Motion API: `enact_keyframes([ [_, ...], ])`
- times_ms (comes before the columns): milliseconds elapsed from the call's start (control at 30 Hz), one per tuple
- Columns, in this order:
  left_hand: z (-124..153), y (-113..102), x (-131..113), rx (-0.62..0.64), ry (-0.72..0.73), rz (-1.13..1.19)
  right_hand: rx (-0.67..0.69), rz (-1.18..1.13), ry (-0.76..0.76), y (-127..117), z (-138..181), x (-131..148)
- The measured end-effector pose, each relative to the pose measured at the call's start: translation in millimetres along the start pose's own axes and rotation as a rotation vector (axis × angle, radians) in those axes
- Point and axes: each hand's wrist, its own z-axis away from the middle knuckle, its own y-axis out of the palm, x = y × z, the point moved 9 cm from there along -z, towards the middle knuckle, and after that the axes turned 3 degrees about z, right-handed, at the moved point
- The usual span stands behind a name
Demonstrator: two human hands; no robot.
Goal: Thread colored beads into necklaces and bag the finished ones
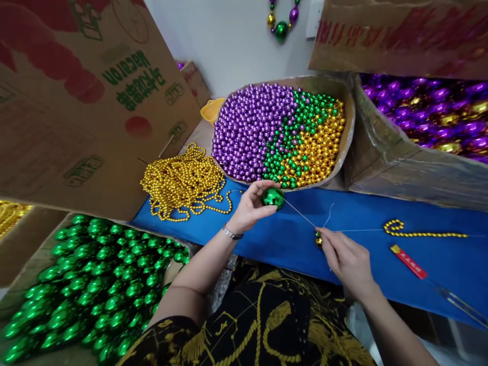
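My left hand (pixel 249 207) grips a large shiny green ball bead (pixel 273 197) above the blue table surface (pixel 366 213). A thin white thread (pixel 299 214) runs from that bead down to my right hand (pixel 345 256), which pinches the thread beside a small gold bead (pixel 318 239). The thread continues right to a short strand of small gold beads (pixel 415 232) lying on the blue surface. A silver bracelet sits on my left wrist.
A cardboard tray (pixel 348 109) of purple, green and gold beads stands behind my hands. A pile of gold bead strands (pixel 183 183) lies at left. Boxes hold green balls (pixel 95 290) and purple and gold balls (pixel 430 112). A red lighter (pixel 409 262) lies at right.
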Motion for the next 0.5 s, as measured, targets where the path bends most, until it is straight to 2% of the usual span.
enact_keyframes([
  [200, -1, -4, -7, -0.049, 0.177, -0.345, 0.008, -0.003, -0.034, -1, 1, 5],
  [333, 0, -6, -15, -0.078, 0.217, -0.464, 0.018, 0.025, -0.037, -1, 4, 3],
  [500, 3, 7, -34, -0.078, 0.296, -0.677, 0.044, 0.172, -0.057, 1, 6, 3],
])
